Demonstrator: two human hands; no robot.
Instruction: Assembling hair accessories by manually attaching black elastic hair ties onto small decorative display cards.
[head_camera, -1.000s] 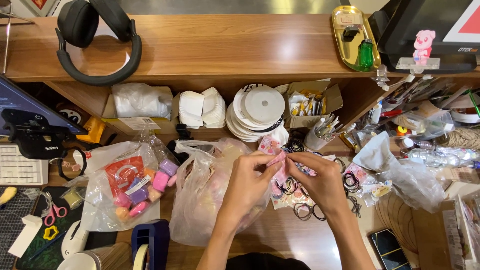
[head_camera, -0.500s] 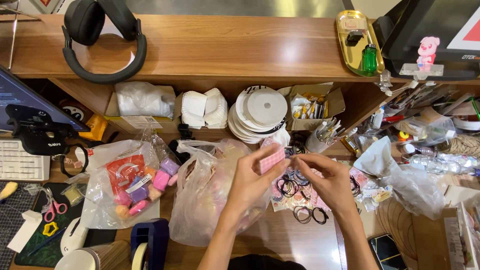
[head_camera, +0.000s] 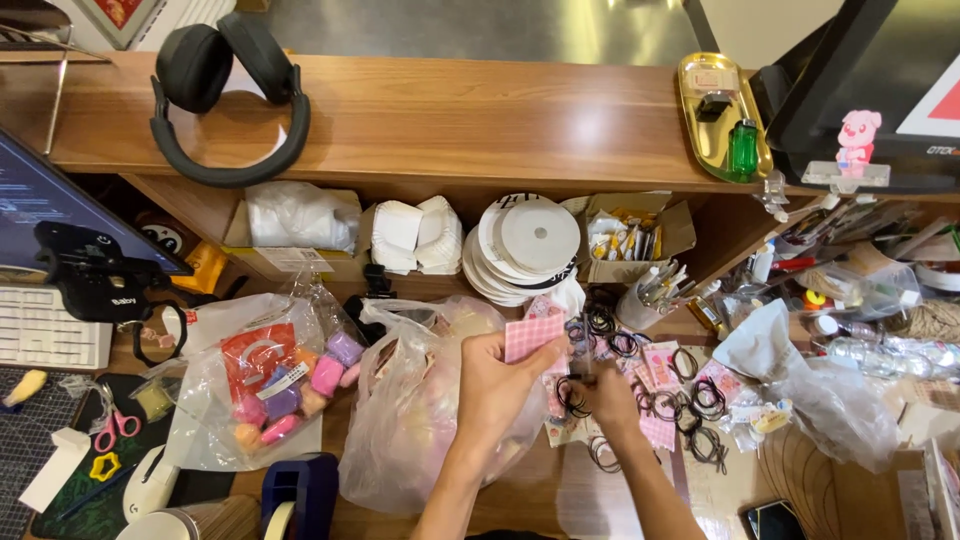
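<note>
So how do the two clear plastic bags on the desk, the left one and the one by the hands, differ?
The left bag lies flatter and holds small pink, purple and orange blocks plus a red packet; the middle bag bulges taller, its pale contents hard to make out. The left bag lies apart from both hands, while the left hand, pinching a pink checked card, reaches over the middle bag. Both are thin, crinkled, see-through plastic.

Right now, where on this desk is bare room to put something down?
The widest bare patch is the upper wooden shelf, between the black headphones and the gold oblong tray. Around the left hand, holding a pink checked card, black hair ties and clear plastic bags crowd everything.
</note>
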